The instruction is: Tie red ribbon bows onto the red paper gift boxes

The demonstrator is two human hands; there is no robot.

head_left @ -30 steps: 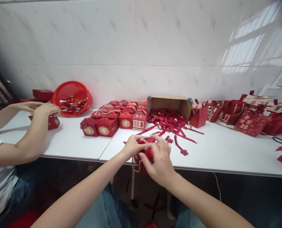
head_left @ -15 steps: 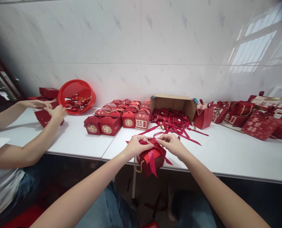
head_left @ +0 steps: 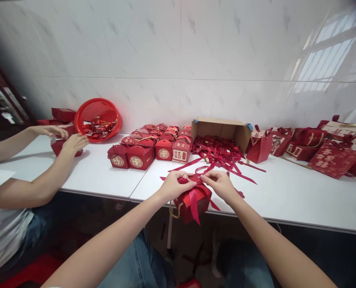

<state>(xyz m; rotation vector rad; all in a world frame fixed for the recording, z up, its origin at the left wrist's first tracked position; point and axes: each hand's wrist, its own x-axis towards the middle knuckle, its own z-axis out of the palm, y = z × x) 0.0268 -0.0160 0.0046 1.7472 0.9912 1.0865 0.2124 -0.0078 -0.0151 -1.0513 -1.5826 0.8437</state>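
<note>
A small red gift box (head_left: pixel 192 205) with a gold cord handle sits at the near edge of the white table (head_left: pixel 285 192). A dark red ribbon (head_left: pixel 193 196) is tied over its top, its tails hanging down the front. My left hand (head_left: pixel 174 185) pinches the ribbon's left loop. My right hand (head_left: pixel 219 184) pinches the right loop. Both hands are closed on the ribbon, just above the box.
Rows of closed red boxes (head_left: pixel 154 146) stand behind. An open cardboard carton (head_left: pixel 222 130) spills loose ribbons (head_left: pixel 219 154). Red gift bags (head_left: pixel 312 148) lie at the right. At the left, another person's hands (head_left: pixel 66 140) hold a red box beside a red basin (head_left: pixel 98 120) of sweets.
My right hand came off the top of the box and moved to the right, so the tied ribbon shows. Both hands now pull its loops apart. The co-worker's hands shifted slightly.
</note>
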